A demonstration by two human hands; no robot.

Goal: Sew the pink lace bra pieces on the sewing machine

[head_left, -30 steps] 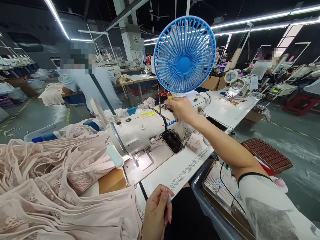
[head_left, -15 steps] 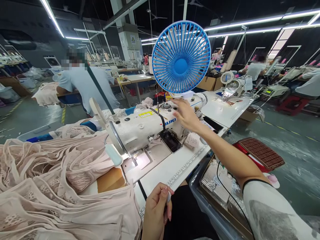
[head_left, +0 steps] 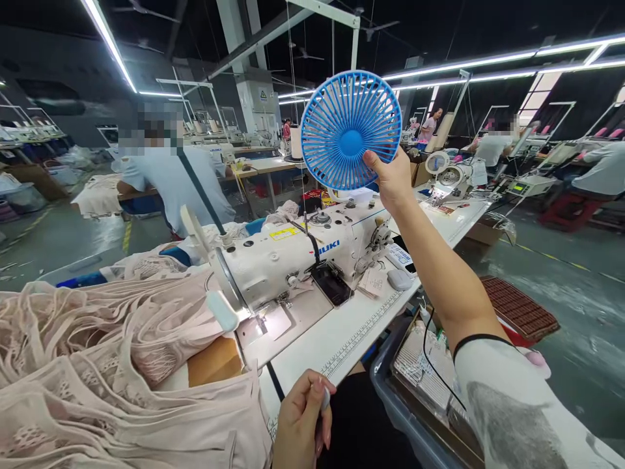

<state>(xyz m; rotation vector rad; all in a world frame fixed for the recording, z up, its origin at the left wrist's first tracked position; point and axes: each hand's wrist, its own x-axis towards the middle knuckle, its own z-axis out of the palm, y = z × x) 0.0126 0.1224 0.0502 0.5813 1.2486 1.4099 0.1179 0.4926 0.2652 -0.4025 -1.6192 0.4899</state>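
- The right hand (head_left: 394,177) is closed on the lower right rim of the blue fan (head_left: 351,144), thumb over the front grille, the other fingers mostly hidden behind it.
- The fan stands above the white sewing machine (head_left: 266,266), toward the far edge of the surface (head_left: 307,352).
- The left hand (head_left: 303,417) is curled at the near edge of the surface, pinching a small whitish object (head_left: 325,397) between thumb and fingers; what it is cannot be told.
- A dark phone (head_left: 333,284) lies beside the machine, with paper tags (head_left: 374,281) to its right and a grey rounded object (head_left: 400,279) just beyond them, near the near edge.
- Pale pink garments (head_left: 122,391) are heaped at the left end of the surface.
- A grey bin (head_left: 378,378) stands below the near edge, toward the right.
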